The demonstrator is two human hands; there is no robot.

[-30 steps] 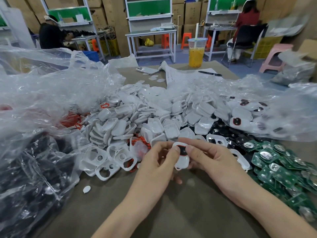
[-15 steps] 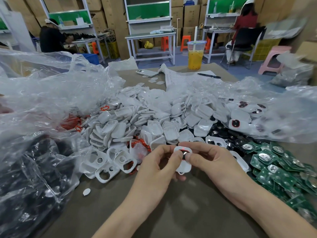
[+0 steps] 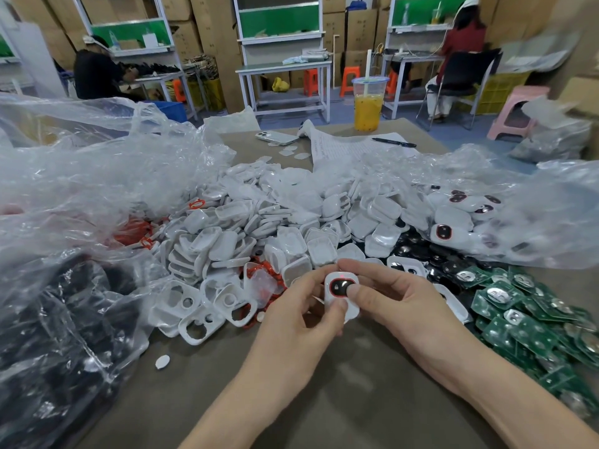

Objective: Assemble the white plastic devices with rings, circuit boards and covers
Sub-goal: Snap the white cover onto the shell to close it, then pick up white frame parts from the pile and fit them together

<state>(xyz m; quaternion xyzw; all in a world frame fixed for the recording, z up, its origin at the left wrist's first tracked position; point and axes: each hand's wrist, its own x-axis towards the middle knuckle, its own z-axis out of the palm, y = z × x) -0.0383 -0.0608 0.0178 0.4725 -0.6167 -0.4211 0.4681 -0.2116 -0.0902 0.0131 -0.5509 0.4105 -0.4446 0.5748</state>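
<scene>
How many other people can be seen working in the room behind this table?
2. One person in black sits far left in the background; one person in red sits far right, back turned. Others may be hidden behind the shelving or outside the frame.

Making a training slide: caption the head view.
Left hand and right hand pinch a white device with a red-ringed button above the table, beside white covers and green circuit boards.

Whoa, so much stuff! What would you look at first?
Probably the big heap of white shells in the middle of the table. Right in front of it, the left hand and right hand pinch one white device with a red-ringed black button. Green circuit boards lie piled at the right.
</scene>
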